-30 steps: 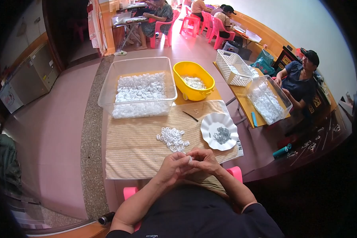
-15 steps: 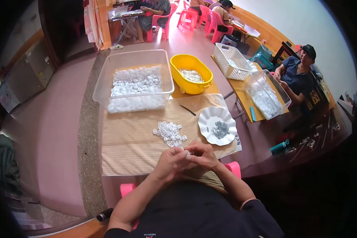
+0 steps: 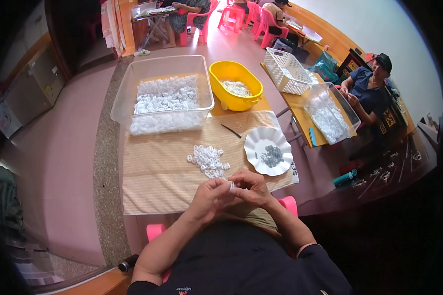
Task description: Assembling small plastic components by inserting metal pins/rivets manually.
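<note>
Close together at the table's near edge, my left hand (image 3: 209,197) and my right hand (image 3: 251,189) both pinch one small white plastic piece (image 3: 232,185). Fingers cover most of it, so its exact shape is hidden. Just beyond my left fingers lies a loose pile of small white oval plastic rings (image 3: 207,160). To the right of the pile, a white plate with a wavy rim (image 3: 253,143) carries a heap of tiny grey pieces (image 3: 272,156). A thin dark pointed tool, perhaps tweezers (image 3: 231,130), rests on the striped beige cloth (image 3: 152,182) behind the plate.
A big clear tub (image 3: 117,110) of white pieces stands at the back left, beside a yellow basin (image 3: 241,102) with pale pieces. On a side table (image 3: 293,101) at right are a white basket (image 3: 285,73) and a clear bin (image 3: 349,110); a co-worker (image 3: 369,91) sits beyond.
The whole view has shifted slightly, with the table things appearing a little higher and further left. My hands remain pinched together, and more of the white piece shows between the fingers.
</note>
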`<act>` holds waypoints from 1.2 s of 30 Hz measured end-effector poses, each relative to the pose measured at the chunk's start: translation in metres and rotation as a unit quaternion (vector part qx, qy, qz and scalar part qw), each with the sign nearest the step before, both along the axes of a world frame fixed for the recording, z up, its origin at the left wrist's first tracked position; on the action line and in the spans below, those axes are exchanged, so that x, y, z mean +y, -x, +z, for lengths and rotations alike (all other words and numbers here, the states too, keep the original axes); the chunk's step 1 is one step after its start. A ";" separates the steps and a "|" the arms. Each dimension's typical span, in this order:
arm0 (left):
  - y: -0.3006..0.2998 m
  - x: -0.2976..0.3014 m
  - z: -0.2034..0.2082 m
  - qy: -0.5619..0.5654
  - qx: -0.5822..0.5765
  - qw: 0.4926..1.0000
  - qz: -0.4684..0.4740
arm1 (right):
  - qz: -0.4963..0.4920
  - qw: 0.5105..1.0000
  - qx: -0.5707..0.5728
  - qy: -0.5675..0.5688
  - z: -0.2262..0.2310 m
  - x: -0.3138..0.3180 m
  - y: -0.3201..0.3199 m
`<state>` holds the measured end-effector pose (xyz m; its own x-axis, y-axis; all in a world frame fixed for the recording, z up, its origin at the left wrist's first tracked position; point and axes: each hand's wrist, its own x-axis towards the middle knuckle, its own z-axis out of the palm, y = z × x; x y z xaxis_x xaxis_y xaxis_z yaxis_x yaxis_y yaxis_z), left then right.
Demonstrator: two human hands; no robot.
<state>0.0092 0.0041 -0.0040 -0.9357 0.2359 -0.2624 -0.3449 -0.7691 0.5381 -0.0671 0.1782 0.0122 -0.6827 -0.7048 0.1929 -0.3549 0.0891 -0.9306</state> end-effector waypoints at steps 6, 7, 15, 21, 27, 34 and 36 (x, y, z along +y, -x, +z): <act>0.001 0.000 0.006 0.046 -0.021 0.999 0.007 | -0.040 0.997 0.038 -0.047 0.001 0.003 0.004; 0.001 0.000 0.005 0.049 -0.019 0.999 0.009 | -0.037 0.997 0.047 -0.051 0.002 0.002 0.004; 0.001 0.005 0.000 0.057 -0.035 0.997 0.026 | -0.030 0.997 0.050 -0.055 0.003 0.008 0.011; -0.001 0.008 0.005 0.068 -0.046 0.996 0.035 | -0.078 0.996 0.000 -0.043 0.026 0.009 0.034; 0.000 0.005 0.002 0.070 -0.035 0.997 0.026 | -0.160 0.985 0.063 0.028 0.059 0.004 0.089; 0.002 0.000 0.011 0.075 -0.056 0.995 0.035 | -0.243 0.940 0.231 0.058 0.091 -0.016 0.147; 0.000 -0.001 0.012 0.071 -0.051 0.995 0.041 | -0.266 0.927 0.255 0.073 0.097 -0.022 0.155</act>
